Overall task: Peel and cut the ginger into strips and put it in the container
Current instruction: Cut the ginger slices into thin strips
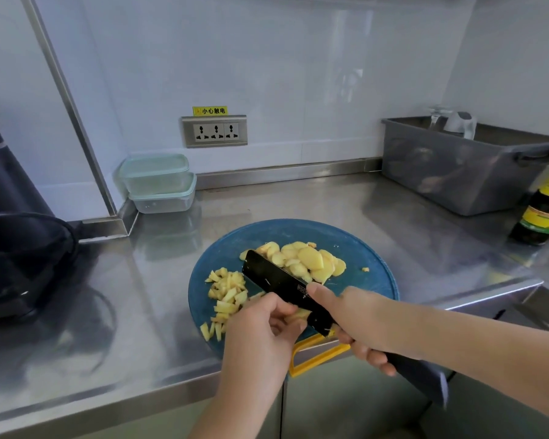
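A round blue cutting board (pixel 368 248) with a yellow handle lies on the steel counter. Pale yellow ginger slices (pixel 308 261) are heaped at its far side, and cut ginger strips (pixel 225 299) lie on its left part. My right hand (pixel 358 321) grips the handle of a black knife (pixel 276 280), forefinger laid along the blade, which slants across the board. My left hand (pixel 267 324) pinches a few ginger slices against the blade's left side near the board's front. Two stacked clear containers (pixel 157 182) with pale green lids stand at the back left.
A grey plastic tub (pixel 457 172) holding a kettle and glass sits at the back right. A dark sauce bottle (pixel 544 213) stands at the right edge. A black appliance (pixel 16 248) with its cord fills the left. A wall socket (pixel 214 132) is behind.
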